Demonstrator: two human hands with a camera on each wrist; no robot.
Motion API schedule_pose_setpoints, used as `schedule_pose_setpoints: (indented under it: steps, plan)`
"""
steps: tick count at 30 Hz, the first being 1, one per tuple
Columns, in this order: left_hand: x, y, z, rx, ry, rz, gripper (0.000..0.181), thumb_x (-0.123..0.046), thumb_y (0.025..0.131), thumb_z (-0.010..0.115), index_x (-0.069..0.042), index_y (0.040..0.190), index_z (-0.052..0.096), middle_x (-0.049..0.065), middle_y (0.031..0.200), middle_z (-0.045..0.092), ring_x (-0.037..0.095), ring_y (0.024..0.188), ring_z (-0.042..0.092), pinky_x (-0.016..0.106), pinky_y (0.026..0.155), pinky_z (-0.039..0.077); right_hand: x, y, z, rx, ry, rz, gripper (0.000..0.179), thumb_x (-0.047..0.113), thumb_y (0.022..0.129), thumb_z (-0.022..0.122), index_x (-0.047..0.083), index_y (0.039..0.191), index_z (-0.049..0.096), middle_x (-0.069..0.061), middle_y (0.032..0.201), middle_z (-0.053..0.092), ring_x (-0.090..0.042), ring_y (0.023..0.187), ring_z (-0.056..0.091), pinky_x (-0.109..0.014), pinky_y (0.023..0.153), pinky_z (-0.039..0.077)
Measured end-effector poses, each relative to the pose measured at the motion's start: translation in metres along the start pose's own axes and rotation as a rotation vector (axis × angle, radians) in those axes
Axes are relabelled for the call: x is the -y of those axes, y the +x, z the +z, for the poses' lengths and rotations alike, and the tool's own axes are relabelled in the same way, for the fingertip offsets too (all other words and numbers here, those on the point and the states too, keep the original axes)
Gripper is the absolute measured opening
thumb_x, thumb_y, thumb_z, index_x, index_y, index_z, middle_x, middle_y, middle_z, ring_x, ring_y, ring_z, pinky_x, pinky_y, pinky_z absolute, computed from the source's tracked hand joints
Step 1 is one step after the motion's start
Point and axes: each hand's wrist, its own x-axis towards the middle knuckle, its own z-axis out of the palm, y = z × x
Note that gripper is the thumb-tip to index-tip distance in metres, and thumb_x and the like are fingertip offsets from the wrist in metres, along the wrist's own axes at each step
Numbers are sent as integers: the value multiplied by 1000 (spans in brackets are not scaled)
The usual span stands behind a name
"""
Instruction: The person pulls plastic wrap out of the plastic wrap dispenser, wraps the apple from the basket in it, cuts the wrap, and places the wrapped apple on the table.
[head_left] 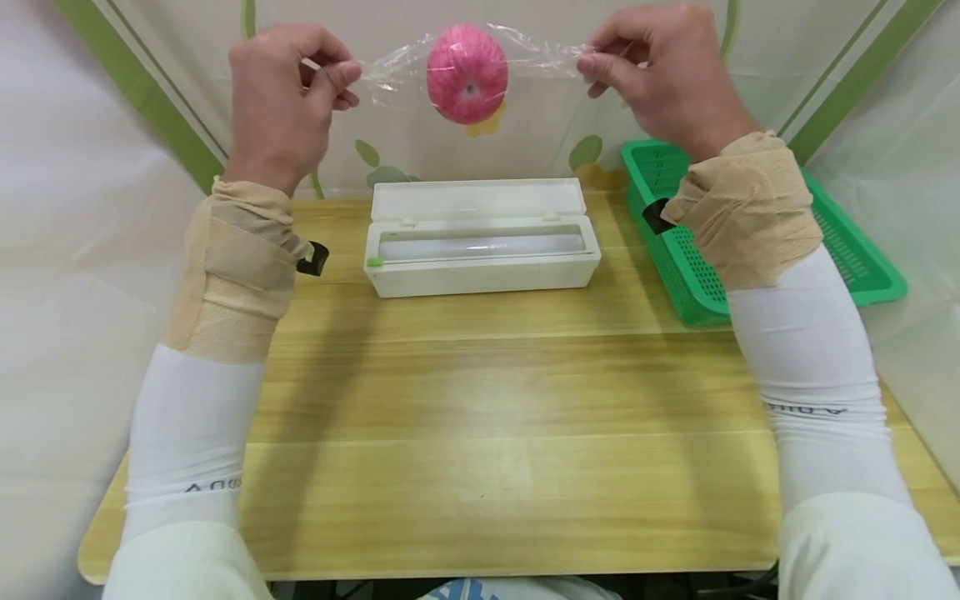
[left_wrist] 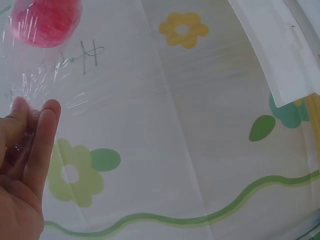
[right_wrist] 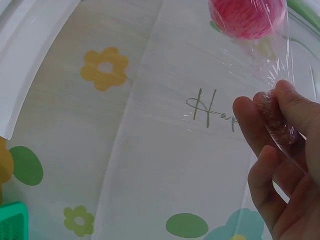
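Note:
A pinkish-red apple (head_left: pixel 467 73) hangs in the air inside clear cling film (head_left: pixel 543 60), whose two ends are gathered and stretched out sideways. My left hand (head_left: pixel 281 100) pinches one gathered end between thumb and fingers. At the other end my right hand (head_left: pixel 663 75) pinches the film the same way. In the left wrist view, the apple (left_wrist: pixel 46 20) appears at the top left above the fingers. The right wrist view shows the bunched film (right_wrist: pixel 274 117) between thumb and fingers, with the apple (right_wrist: pixel 248 17) partly cut off by the frame's top.
Below the apple, a white cling film dispenser box (head_left: pixel 483 279) with its lid raised sits at the back of the wooden table (head_left: pixel 510 433). A green plastic basket (head_left: pixel 873 279) stands at the right, partly behind my right forearm. A patterned curtain (head_left: pixel 420 158) hangs behind.

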Motion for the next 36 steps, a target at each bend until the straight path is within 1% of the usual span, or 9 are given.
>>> schedule_pose_setpoints:
  steps: [4,8,14,19,23,26,29,32,36]
  plan:
    - [-3,-10,-6,1,10,59,30,-24,102,67,3,109,77,-20,88,60,-7,73,65,11,77,56,5,-10,-7,-5,-11,-34,29,28,103,67,5,114,80,20,92,64,3,76,62,-14,75,50]
    - [-9,-26,-16,21,56,150,28,-22,103,66,4,106,76,-3,94,71,-8,73,64,11,76,55,10,-25,-15,-21,-70,-102,26,27,102,69,6,111,82,22,92,63,4,70,55,-12,70,47]
    - [-13,-53,-29,50,124,336,28,-22,104,67,4,102,77,14,98,79,-14,76,50,10,76,44,15,-52,-22,-57,-132,-235,23,25,100,73,4,105,83,-8,96,80,3,74,40,-20,67,32]
    - [-13,-80,-39,78,141,419,27,-24,102,69,2,101,78,14,93,78,-15,85,46,4,77,40,16,-76,-24,-95,-128,-345,16,16,94,80,1,100,83,-16,87,76,8,86,35,-17,68,28]
    - [-12,-102,-44,133,92,445,18,-14,100,72,3,101,78,14,93,77,-17,86,53,0,77,45,19,-96,-25,-108,-128,-429,11,11,89,84,2,96,83,-14,84,74,-3,85,45,-15,66,30]
    - [-9,-117,-45,173,54,498,8,-4,96,75,4,99,77,13,91,77,-13,86,56,1,80,47,20,-111,-25,-73,-89,-497,10,12,89,85,4,95,83,-10,84,77,-9,77,51,-14,66,34]
    - [-3,-132,-45,216,6,562,5,-1,93,78,1,97,76,9,89,77,-8,84,59,4,79,50,19,-128,-24,17,-69,-548,25,29,99,74,6,96,83,-6,86,79,-6,68,53,-13,63,38]
    - [4,-149,-41,264,-41,621,12,-14,101,73,-4,97,77,2,88,76,-4,81,61,7,76,50,18,-147,-19,95,-86,-570,47,47,106,57,8,96,82,-2,88,80,-6,64,58,-16,61,44]
    - [14,-173,-34,348,-70,623,36,-39,108,58,-11,98,77,-6,89,75,0,80,66,11,75,52,16,-172,-4,117,-67,-607,48,50,108,52,14,96,82,4,87,80,-6,67,68,-24,59,53]
